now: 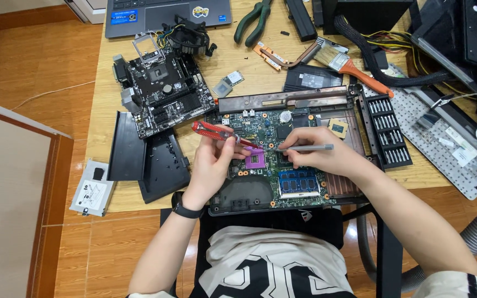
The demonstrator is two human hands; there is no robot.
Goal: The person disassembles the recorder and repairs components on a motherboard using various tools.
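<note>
A green laptop motherboard [282,132] lies in its dark chassis at the table's near edge. My left hand [212,165] grips a red-handled tool [216,131] whose tip points at the purple processor socket [255,160]. My right hand [318,152] holds a slim grey screwdriver [307,148] level, its tip aimed left toward the same socket. A loose processor chip [338,128] rests just beyond my right hand. Blue memory modules [298,181] sit below my right hand.
A black desktop motherboard [161,91] lies at the left, black plastic covers [147,160] below it. A screwdriver bit case [387,132], orange-handled brush [349,65], green pliers [254,21], a keyboard [443,138] and a laptop [167,14] surround the work. A drive bracket [91,190] overhangs the left edge.
</note>
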